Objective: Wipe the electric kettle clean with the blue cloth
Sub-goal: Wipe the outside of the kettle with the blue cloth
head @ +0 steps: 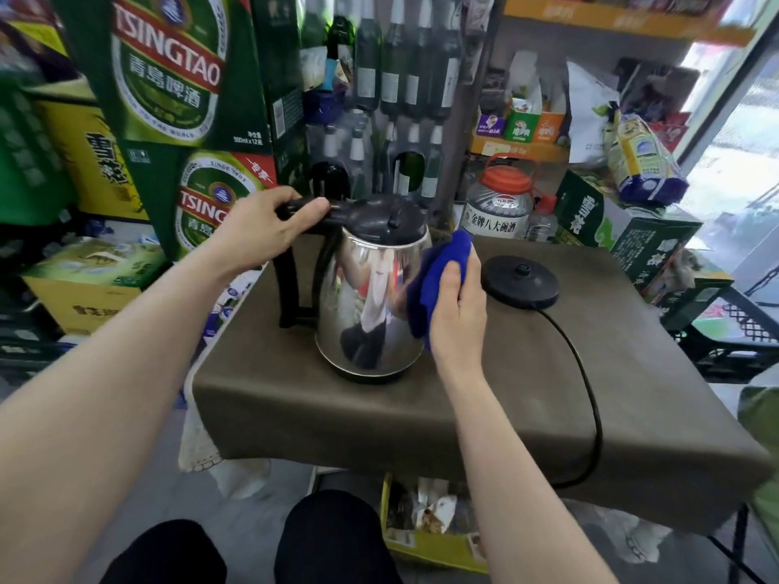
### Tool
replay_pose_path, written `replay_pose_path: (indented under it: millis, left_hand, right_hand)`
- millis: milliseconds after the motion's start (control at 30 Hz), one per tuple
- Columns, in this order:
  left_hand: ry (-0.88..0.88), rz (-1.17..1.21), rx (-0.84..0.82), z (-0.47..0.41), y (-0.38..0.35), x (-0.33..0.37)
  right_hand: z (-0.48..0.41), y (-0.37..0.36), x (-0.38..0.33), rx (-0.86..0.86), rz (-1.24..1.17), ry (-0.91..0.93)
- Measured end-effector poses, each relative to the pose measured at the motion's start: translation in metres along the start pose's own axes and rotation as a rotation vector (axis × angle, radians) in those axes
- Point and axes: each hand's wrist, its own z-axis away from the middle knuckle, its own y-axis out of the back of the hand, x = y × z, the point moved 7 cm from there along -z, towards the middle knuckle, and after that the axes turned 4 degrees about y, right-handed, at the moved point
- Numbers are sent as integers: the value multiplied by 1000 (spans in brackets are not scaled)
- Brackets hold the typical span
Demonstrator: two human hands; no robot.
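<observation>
A shiny steel electric kettle (366, 301) with a black lid and black handle stands upright on the brown-covered table (421, 415). My left hand (261, 229) grips the top of the kettle's handle. My right hand (457, 305) presses a folded blue cloth (438, 271) against the kettle's right side. The cloth covers part of the steel wall there.
The kettle's black round base (520, 280) lies to the right on the table, its black cord (590, 394) running over the front edge. Green beer cartons (168, 78), bottles (404, 56) and a large jug (501, 204) crowd behind the table. My knees show below.
</observation>
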Motion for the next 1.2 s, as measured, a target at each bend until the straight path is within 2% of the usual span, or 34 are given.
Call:
replay_pose_path:
  millis: [100, 167, 267, 367, 500, 600, 667, 767, 800, 900, 933, 967, 1000, 1100, 1133, 1200]
  left_hand:
    - [95, 389, -22, 23, -1, -25]
    - [134, 609, 54, 35, -4, -31]
    - [214, 786, 229, 45, -4, -25]
    - [289, 868, 309, 51, 0, -7]
    - [325, 829, 402, 56, 18, 26]
    - [271, 661, 481, 61, 31, 56]
    - [255, 619, 489, 66, 32, 69]
    - [190, 589, 467, 74, 36, 81]
    - [174, 600, 452, 76, 37, 82]
    - [181, 662, 415, 78, 35, 76]
    - [200, 668, 420, 80, 33, 74]
    - [219, 668, 432, 81, 31, 72]
    - [236, 671, 448, 81, 30, 71]
    - [272, 663, 483, 80, 29, 76]
    - [273, 639, 485, 80, 28, 81]
    - [264, 606, 489, 83, 28, 90]
  right_hand:
    - [-17, -17, 22, -109, -69, -169]
    - [1, -25, 25, -149, -160, -207]
    - [48, -22, 16, -114, -117, -72]
    - [64, -14, -15, 18, 102, 215]
    - [54, -16, -88, 97, 418, 633]
    - [41, -26, -116, 107, 597, 701]
    - [27, -25, -124, 121, 611, 669]
    - [11, -9, -138, 130, 401, 608]
    - [4, -2, -139, 130, 300, 556]
    - [-25, 17, -118, 77, -55, 214]
    - [-28, 18, -112, 49, -117, 154]
    - [-23, 18, -115, 47, -102, 188]
    - [-11, 17, -123, 72, -16, 304]
    - [37, -11, -136, 92, 461, 670]
    - [41, -19, -133, 81, 583, 716]
    - [31, -17, -133, 78, 635, 730]
